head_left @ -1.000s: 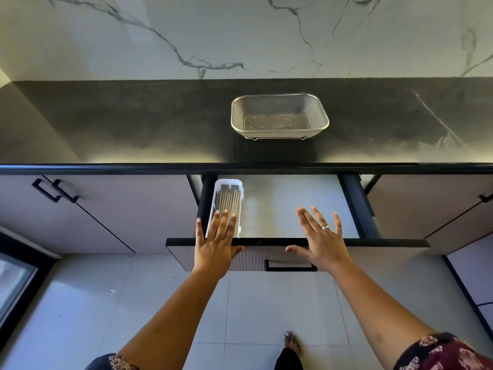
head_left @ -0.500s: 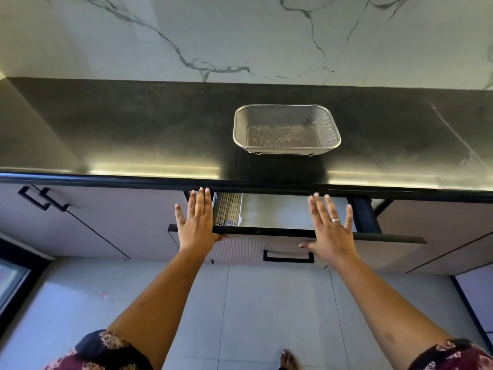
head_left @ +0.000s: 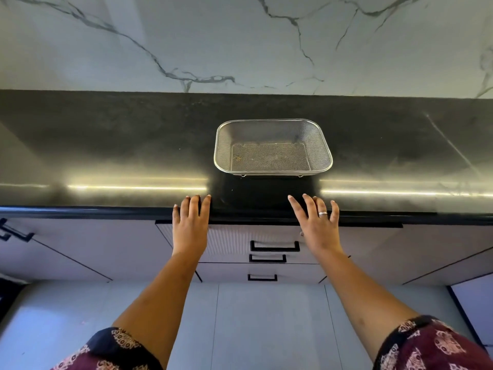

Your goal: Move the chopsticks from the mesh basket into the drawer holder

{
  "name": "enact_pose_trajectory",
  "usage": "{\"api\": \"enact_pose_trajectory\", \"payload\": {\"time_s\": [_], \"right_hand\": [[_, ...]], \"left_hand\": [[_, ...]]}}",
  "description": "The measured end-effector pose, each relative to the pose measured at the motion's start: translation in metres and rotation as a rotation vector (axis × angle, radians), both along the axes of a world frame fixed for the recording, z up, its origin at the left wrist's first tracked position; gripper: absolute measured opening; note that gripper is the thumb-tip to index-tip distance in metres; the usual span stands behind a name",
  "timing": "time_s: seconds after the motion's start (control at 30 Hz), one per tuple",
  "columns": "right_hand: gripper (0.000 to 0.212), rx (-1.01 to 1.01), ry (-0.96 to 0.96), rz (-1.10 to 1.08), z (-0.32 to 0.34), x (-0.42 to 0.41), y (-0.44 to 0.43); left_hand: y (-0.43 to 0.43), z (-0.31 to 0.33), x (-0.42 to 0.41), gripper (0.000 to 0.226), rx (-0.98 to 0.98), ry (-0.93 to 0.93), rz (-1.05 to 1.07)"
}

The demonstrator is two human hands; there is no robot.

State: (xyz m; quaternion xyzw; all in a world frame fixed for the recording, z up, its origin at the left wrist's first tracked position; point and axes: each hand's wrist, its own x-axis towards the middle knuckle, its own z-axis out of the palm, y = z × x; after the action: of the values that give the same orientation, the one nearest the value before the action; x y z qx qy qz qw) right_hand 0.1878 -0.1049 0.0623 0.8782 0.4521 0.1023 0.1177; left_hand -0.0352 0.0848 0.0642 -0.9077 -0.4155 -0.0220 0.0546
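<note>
Two arms outstretched: left hand [head_left: 190, 228] and right hand [head_left: 318, 229], fingers straight, flat against the pale ribbed drawer front [head_left: 232, 244]; one rectangular steel mesh basket [head_left: 318, 145].

Drawer [head_left: 232, 243] interior out of sight behind its front

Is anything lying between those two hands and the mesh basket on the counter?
Nothing visible does: only a bare stretch of dark countertop lies between the left hand, the right hand and the mesh basket.

Dark countertop [head_left: 106, 145] backed by veined marble wall [head_left: 240, 36] — pale floor [head_left: 266, 329] below.
</note>
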Motion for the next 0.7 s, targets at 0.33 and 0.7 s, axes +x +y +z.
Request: {"api": "enact_pose_trajectory", "payload": {"time_s": [0.33, 0.7], "right_hand": [[0.096, 0.158, -0.151, 0.121, -0.026, 0.019, 0.011], [0.092, 0.150, -0.140, 0.111, -0.016, 0.014, 0.012]], "left_hand": [[0.018, -0.033, 0.008, 0.086, 0.153, -0.326, -0.007], [0.010, -0.003, 0.011, 0.083, 0.106, -0.112, 0.041]]}}
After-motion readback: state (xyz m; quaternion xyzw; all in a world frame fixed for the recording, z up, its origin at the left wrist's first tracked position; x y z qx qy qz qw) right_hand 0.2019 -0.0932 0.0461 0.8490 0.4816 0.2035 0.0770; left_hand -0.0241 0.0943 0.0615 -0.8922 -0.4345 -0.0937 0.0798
